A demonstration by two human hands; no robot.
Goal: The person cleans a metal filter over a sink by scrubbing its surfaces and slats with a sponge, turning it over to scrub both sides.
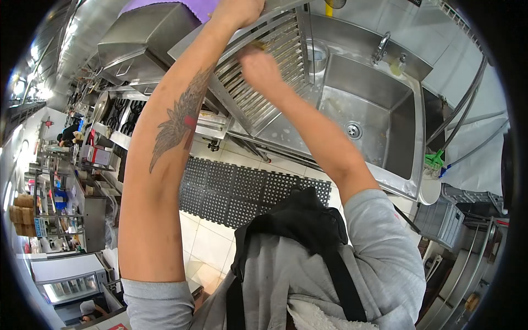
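Observation:
A metal baffle filter (242, 115), a framed panel of parallel slats, stands tilted at the left side of the sink. My left hand (240, 12) is closed at its upper edge, and the fingers are partly cut off by the top of the view. My right hand (259, 67) is closed and slightly blurred against the slats. A bit of a yellow-green sponge (257, 45) shows beyond its knuckles; the rest is hidden by the hand. Behind the filter's right side sits a round metal container (317, 55).
The steel sink basin (399, 140) with a drain (353, 130) lies to the right, under a faucet (380, 48) and a soap bottle (397, 65). Hoses hang at the far right. A black rubber mat (242, 190) covers floor below. Shelving and a steel hood-shaped unit (148, 41) are left.

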